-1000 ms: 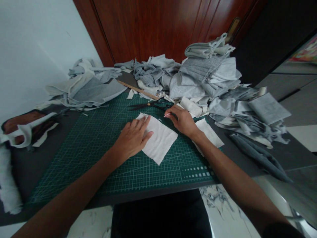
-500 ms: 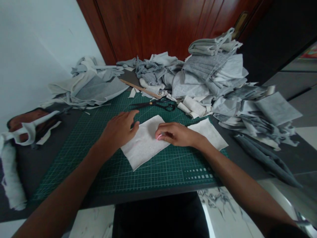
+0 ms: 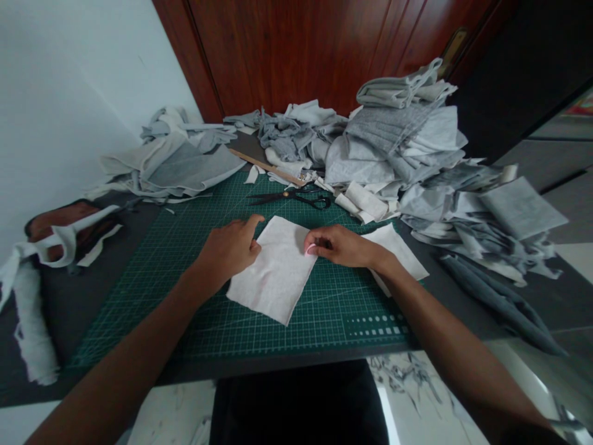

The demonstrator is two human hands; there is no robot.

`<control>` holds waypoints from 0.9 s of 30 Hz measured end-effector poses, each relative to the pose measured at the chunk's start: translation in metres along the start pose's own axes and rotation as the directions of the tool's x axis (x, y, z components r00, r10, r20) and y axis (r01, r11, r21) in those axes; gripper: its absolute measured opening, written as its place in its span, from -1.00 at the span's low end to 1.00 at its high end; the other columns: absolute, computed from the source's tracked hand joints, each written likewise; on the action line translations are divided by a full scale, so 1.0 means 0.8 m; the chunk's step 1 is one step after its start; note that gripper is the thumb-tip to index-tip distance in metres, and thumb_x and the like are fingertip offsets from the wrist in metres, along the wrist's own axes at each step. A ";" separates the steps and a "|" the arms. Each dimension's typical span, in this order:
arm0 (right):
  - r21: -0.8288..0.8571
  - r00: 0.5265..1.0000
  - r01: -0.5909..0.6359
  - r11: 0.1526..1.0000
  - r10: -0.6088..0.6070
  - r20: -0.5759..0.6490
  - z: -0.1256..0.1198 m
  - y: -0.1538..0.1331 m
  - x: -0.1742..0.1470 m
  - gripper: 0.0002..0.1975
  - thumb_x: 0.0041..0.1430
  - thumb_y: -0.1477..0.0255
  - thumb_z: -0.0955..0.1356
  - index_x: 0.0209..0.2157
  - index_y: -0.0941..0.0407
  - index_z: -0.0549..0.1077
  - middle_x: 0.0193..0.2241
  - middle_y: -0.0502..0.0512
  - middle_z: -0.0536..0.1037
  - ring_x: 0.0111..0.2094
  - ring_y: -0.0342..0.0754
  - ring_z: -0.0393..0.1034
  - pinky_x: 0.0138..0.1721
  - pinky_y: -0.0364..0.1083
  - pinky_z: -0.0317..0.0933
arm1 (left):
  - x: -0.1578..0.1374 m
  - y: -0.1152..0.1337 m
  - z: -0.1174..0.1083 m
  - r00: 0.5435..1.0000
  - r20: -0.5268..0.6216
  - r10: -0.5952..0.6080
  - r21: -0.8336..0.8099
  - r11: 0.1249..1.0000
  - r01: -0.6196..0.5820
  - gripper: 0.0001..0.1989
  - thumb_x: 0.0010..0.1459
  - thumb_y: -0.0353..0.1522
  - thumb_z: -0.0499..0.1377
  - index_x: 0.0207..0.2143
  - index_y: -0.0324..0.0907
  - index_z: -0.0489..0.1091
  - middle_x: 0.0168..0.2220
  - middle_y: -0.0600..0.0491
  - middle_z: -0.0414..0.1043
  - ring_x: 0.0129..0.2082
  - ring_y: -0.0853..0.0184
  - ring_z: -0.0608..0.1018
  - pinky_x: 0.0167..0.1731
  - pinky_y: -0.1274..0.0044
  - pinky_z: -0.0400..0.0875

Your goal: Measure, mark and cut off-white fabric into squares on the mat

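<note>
A pale off-white piece of fabric (image 3: 273, 278) lies flat on the green cutting mat (image 3: 194, 334), with a faint pinkish mark on it. My left hand (image 3: 231, 247) rests at its left edge, thumb and index finger spread apart. At the upper right edge of the cloth, my right hand (image 3: 336, 244) pinches a small pink piece that looks like tailor's chalk (image 3: 310, 249). Partly under my right wrist is a second off-white fabric piece (image 3: 403, 253). Black scissors (image 3: 290, 196) lie beyond the cloth, their handles toward the right.
A wooden ruler (image 3: 266, 167) lies behind the scissors. Heaped grey fabric (image 3: 389, 139) fills the back and right of the table, with another fabric pile (image 3: 171, 157) at back left. White strips and a fabric roll (image 3: 34, 321) lie at far left. Folded dark cloth (image 3: 495, 303) sits at right.
The off-white fabric has turned, so its lower corner now points farther right. My right hand has shifted slightly right and away from me, still pinching the pink chalk; my left remains near the cloth's left edge.
</note>
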State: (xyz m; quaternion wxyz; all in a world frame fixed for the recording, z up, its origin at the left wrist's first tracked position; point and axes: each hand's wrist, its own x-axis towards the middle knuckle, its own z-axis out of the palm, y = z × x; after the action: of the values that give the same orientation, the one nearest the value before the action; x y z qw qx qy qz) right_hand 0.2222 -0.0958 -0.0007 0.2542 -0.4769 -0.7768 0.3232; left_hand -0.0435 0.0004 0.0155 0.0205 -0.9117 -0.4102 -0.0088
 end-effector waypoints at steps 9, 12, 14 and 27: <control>-0.197 0.959 -0.016 0.980 -0.041 -0.279 -0.005 0.023 0.006 -0.90 0.36 0.57 0.37 -0.22 0.14 0.55 -0.29 0.07 0.62 -0.29 -0.06 0.46 -0.18 -0.10 0.24 | 0.004 -0.001 0.018 0.824 -0.017 0.566 -0.311 0.780 -0.543 -0.45 0.32 -0.50 -0.02 0.29 -0.04 0.40 0.45 0.03 0.24 0.45 0.20 0.25 0.42 0.22 0.12; -0.235 0.933 0.018 0.972 -0.101 -0.345 -0.003 0.024 0.008 -0.91 0.36 0.56 0.36 -0.20 0.13 0.53 -0.21 0.13 0.62 -0.17 0.01 0.49 -0.08 -0.04 0.28 | 0.003 0.007 0.018 0.875 -0.039 0.482 -0.280 0.836 -0.472 -0.54 0.45 -0.33 -0.02 0.31 -0.03 0.38 0.43 -0.02 0.26 0.40 0.11 0.29 0.35 0.19 0.21; -0.243 0.910 0.050 0.969 -0.145 -0.389 0.000 0.022 0.010 -0.92 0.39 0.53 0.36 -0.19 0.13 0.52 -0.18 0.16 0.59 -0.14 0.03 0.48 -0.06 -0.03 0.29 | 0.001 0.013 0.017 0.907 -0.052 0.418 -0.236 0.877 -0.418 -0.55 0.44 -0.28 0.01 0.31 -0.06 0.38 0.39 -0.06 0.30 0.35 0.05 0.32 0.33 0.16 0.24; -0.255 0.932 0.200 0.946 -0.264 -0.248 0.024 0.011 0.018 -0.86 0.45 0.43 0.34 -0.19 0.11 0.56 -0.21 0.14 0.55 -0.13 0.04 0.44 -0.03 -0.02 0.28 | -0.007 0.027 0.027 0.934 -0.155 0.321 -0.107 0.935 -0.339 -0.52 0.39 -0.33 0.00 0.28 -0.29 0.34 0.37 -0.29 0.23 0.41 -0.08 0.22 0.34 0.07 0.17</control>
State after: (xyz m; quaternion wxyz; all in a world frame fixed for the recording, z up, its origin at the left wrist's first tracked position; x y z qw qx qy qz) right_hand 0.2077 -0.0847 -0.0192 0.3417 -0.4478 -0.8159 0.1302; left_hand -0.0311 -0.0170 -0.0071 -0.0109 -0.9644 -0.2470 -0.0939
